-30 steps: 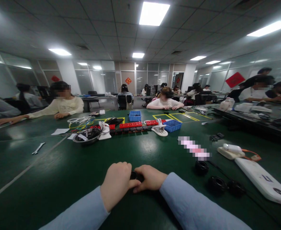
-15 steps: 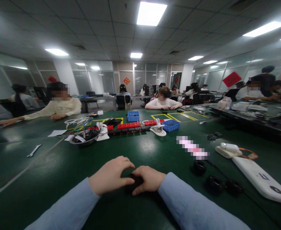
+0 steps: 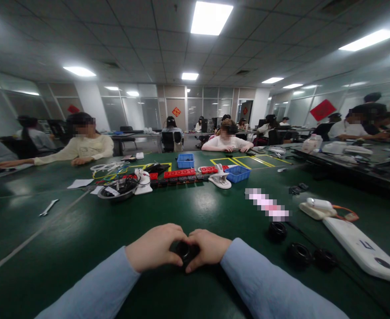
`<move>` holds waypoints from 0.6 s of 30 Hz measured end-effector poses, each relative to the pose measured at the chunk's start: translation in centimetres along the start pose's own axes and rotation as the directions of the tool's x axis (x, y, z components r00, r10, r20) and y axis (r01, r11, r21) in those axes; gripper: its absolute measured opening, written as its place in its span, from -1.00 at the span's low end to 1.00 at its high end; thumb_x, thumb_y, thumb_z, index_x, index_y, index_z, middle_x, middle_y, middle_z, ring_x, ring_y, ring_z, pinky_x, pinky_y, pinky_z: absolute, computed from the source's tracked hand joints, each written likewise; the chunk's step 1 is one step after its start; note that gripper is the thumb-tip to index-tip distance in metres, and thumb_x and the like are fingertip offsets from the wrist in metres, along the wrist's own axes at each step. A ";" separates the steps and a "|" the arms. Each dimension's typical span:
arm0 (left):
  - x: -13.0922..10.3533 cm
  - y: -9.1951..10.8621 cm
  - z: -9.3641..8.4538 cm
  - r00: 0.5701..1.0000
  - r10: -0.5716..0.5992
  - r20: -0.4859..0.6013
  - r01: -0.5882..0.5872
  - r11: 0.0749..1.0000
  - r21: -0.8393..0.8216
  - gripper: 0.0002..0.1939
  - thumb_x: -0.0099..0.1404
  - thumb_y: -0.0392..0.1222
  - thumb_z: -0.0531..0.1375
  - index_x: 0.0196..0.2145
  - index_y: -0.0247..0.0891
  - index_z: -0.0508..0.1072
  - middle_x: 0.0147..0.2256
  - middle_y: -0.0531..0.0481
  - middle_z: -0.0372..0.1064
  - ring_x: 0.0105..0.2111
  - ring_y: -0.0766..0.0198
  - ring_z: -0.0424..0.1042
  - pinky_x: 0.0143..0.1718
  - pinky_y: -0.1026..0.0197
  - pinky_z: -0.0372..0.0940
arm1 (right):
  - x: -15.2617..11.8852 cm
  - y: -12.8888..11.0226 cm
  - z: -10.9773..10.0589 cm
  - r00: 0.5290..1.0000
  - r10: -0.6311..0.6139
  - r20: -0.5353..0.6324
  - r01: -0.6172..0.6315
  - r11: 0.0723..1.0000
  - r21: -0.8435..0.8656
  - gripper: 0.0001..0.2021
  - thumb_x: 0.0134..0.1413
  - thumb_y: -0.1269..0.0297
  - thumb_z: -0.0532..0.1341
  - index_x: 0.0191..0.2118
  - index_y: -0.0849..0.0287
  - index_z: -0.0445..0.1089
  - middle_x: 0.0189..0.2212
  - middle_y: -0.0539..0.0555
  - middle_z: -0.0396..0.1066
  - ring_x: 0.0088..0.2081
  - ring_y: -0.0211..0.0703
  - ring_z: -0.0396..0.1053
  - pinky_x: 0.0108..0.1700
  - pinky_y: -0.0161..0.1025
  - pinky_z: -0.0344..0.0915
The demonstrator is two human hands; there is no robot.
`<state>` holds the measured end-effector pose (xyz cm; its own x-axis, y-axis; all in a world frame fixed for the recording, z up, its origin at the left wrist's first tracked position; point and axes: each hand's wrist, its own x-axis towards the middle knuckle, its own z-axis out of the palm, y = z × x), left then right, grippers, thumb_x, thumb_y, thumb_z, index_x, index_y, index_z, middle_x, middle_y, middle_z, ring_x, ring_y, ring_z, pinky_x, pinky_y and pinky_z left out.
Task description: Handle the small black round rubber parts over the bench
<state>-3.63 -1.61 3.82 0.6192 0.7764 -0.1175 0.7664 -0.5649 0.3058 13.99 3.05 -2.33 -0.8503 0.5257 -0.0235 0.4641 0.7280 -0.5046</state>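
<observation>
A small black ring-shaped thing (image 3: 184,250) is held between my two hands, low over the table in front of me. Its dark hole faces up; its exact kind is hard to make out. My left hand (image 3: 155,248) curves around its left side, thumb at the near edge. On the opposite side my right hand (image 3: 208,248) is closed on it, with thumb and fingers bent around the rim. The fingertips of both hands meet at the far edge. Similar black rings (image 3: 277,231) lie to the right of my right hand, one of them farther out (image 3: 299,254).
A white device (image 3: 364,248) lies at the right, near a black cable. Farther back are red power strips (image 3: 179,173), blue bins (image 3: 237,173), a white clip stand (image 3: 220,178) and a metal bowl (image 3: 117,195) of cables. A wrench (image 3: 49,208) rests at left. Co-workers sit around.
My left hand has come in from the left and closed around the ring, its fingers now meeting those of my right hand. The ring's hole shows more clearly. My right hand has barely moved.
</observation>
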 end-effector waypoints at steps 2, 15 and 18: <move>0.0 0.3 0.2 0.998 -0.059 -0.017 0.060 0.998 0.032 -0.60 -0.02 -0.11 0.33 -0.17 -0.15 0.44 -0.22 0.02 0.38 -0.18 0.15 0.35 -0.18 0.21 0.23 | 0.0 0.0 0.1 1.000 0.007 -0.014 -0.007 1.000 0.016 -0.58 -0.30 0.08 0.37 -0.25 0.16 0.42 -0.40 -0.02 0.35 -0.31 -0.17 0.28 -0.26 -0.31 0.17; 0.4 2.6 1.7 0.924 -0.299 -0.239 0.362 0.886 0.291 -0.60 0.07 0.13 0.21 -0.37 -0.33 0.41 -0.36 -0.14 0.39 -0.34 0.04 0.39 -0.36 0.13 0.23 | 0.1 0.0 0.4 0.992 0.121 -0.042 -0.119 0.992 0.046 -0.61 -0.30 0.04 0.35 -0.34 0.20 0.38 -0.49 -0.05 0.28 -0.47 -0.28 0.20 -0.46 -0.37 0.08; 0.5 2.7 1.9 0.913 -0.308 -0.269 0.386 0.866 0.319 -0.53 0.10 0.20 0.15 -0.37 -0.34 0.41 -0.37 -0.16 0.39 -0.34 0.01 0.39 -0.35 0.09 0.22 | 0.2 -0.1 0.5 0.990 0.134 -0.044 -0.133 0.991 0.020 -0.60 -0.29 0.00 0.33 -0.34 0.20 0.37 -0.50 -0.04 0.27 -0.48 -0.28 0.18 -0.49 -0.37 0.05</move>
<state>-0.94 -3.30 2.77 0.2834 0.9576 0.0528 0.9569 -0.2786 -0.0824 13.69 2.87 -2.69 -0.7688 0.6373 -0.0529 0.5682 0.6429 -0.5137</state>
